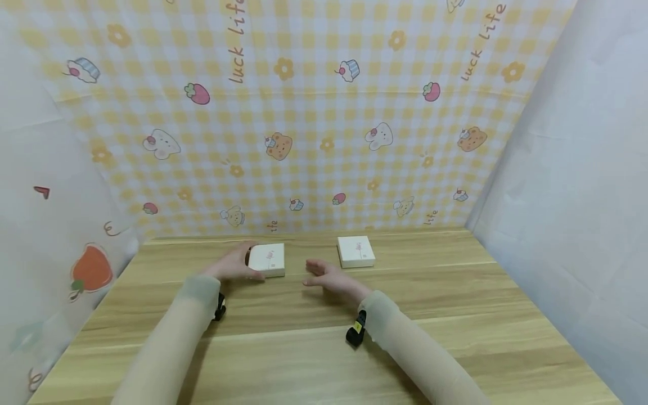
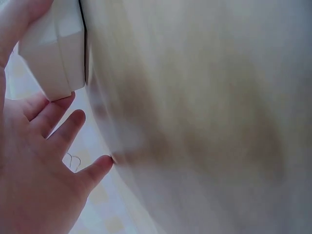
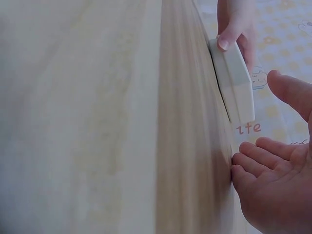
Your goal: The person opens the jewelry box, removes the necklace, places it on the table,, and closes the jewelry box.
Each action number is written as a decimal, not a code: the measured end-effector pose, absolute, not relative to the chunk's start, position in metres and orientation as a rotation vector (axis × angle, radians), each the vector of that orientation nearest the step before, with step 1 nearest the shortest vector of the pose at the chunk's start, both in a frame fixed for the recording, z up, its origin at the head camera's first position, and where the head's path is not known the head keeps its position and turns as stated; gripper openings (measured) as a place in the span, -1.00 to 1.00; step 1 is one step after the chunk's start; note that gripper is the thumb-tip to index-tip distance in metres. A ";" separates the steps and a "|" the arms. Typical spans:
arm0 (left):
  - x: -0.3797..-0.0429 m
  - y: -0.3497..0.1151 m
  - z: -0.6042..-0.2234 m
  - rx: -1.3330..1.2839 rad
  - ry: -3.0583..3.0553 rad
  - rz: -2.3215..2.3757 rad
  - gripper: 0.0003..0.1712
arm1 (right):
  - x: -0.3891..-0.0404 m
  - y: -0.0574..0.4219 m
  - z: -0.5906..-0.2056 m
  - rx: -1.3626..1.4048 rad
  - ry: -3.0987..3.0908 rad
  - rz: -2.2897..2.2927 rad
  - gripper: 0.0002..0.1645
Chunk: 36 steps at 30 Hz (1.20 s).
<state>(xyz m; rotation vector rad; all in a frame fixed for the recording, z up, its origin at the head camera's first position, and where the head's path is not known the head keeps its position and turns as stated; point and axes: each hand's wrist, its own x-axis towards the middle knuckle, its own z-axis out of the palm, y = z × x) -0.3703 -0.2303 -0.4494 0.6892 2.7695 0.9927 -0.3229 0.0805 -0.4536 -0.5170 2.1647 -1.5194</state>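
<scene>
My left hand [image 1: 237,263] spans a small, flat white box [image 1: 268,259] from its left side, thumb at the near edge and fingers at the far edge. In the left wrist view, fingertips [image 2: 63,100] touch the end of that box [image 2: 53,53], while the ring and little fingers spread away from it. Just right of this box, my right hand [image 1: 329,277] is held with thumb raised and fingers extended, nothing in it. A second white box [image 1: 356,250] with pink print lies beyond and to the right of the right hand.
Both boxes lie on a wood-grain table [image 1: 283,360] toward its back edge. Behind it hangs a yellow checked cloth [image 1: 314,112] with cartoon prints. White cloths [image 1: 572,225] hang along both sides. A black strap with a camera [image 1: 356,331] is on the right wrist.
</scene>
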 end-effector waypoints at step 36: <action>-0.313 -0.158 -0.441 0.720 2.795 0.850 0.09 | -0.310 0.087 -0.451 -0.563 2.283 -1.432 0.19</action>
